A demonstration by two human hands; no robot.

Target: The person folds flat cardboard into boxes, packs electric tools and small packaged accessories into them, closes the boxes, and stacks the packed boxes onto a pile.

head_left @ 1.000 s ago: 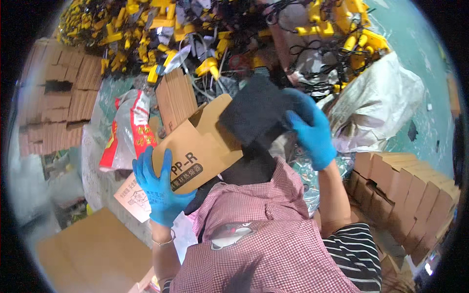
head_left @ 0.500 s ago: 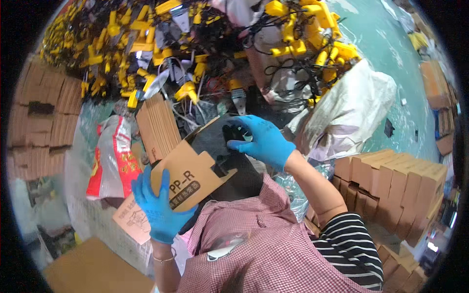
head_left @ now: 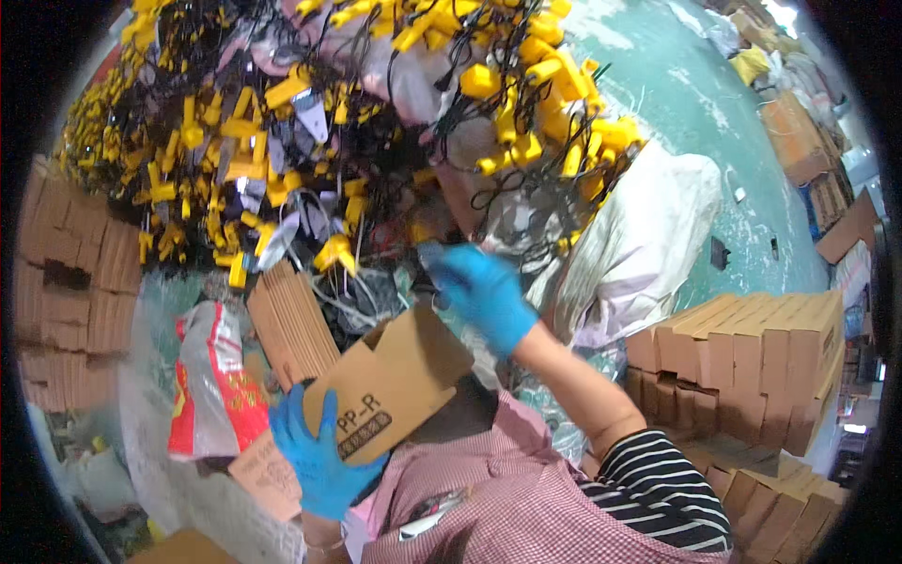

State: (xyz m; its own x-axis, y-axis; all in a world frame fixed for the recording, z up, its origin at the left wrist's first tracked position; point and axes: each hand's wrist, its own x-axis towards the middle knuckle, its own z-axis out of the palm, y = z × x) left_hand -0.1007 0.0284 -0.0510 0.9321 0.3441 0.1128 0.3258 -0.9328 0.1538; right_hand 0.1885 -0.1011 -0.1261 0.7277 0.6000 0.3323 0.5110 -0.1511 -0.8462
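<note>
In my lap leans a brown cardboard box (head_left: 409,371) with black print and a small raised flap along its upper edge. My left hand (head_left: 324,456), in a blue glove, grips the box's left end, fingers spread over its printed face and thumb along the lower edge. My right hand (head_left: 489,301), also blue-gloved, is off the box, just beyond its upper right corner towards the pile. Motion smears its fingers, and a dark patch at their tips cannot be made out. A pink printed sheet (head_left: 268,477) lies below the box's left end.
Ahead spreads a heap of yellow-handled tools (head_left: 244,169) with black cords. Flattened cartons (head_left: 291,320) and a red-and-white sack (head_left: 216,385) lie left of centre. A white woven sack (head_left: 648,235) and stacked boxes (head_left: 742,367) stand right; more cardboard stacks (head_left: 70,291) stand far left.
My right hand has left the box and moved forward towards the heap. The box has tilted, its brown face now showing where a dark area was. The view has shifted, too.
</note>
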